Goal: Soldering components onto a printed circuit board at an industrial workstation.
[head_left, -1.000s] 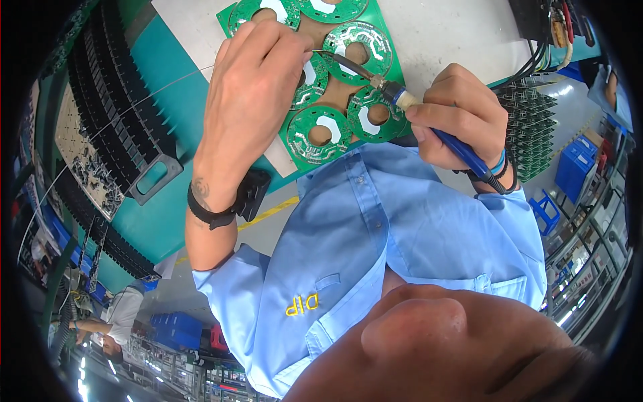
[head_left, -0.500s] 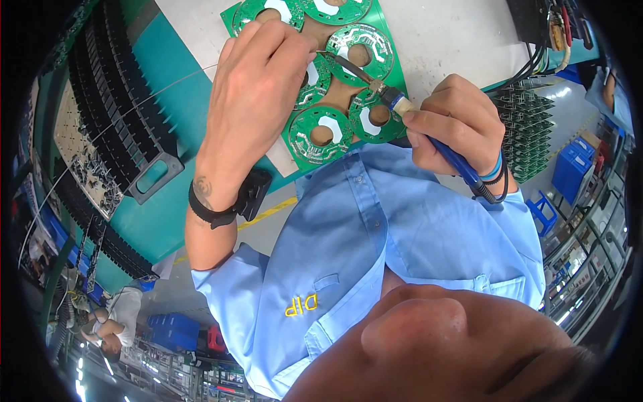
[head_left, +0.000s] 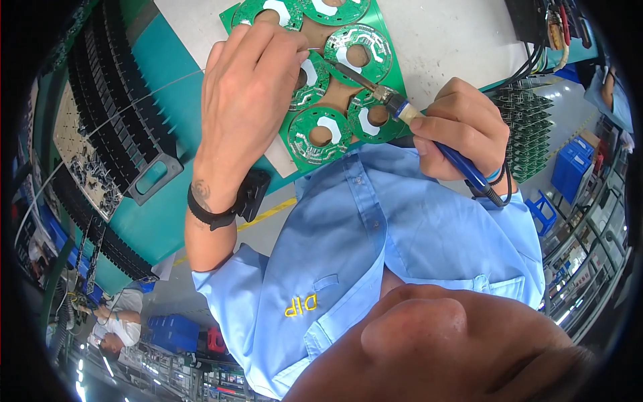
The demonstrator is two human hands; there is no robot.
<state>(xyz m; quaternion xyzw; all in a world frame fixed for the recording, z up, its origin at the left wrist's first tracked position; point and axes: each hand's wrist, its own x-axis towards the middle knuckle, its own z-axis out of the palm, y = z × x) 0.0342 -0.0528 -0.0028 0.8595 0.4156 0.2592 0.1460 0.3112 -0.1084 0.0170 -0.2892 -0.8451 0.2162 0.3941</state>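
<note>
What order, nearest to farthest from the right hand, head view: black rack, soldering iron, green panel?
1. Soldering iron: in the right hand.
2. Green panel: left of that hand, partly under the iron.
3. Black rack: far left, past the left hand.

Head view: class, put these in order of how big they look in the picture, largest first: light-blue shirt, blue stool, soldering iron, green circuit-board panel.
1. Light-blue shirt
2. Green circuit-board panel, partly hidden
3. Soldering iron, long but thin
4. Blue stool, looking smallest, though it stands farther away
</note>
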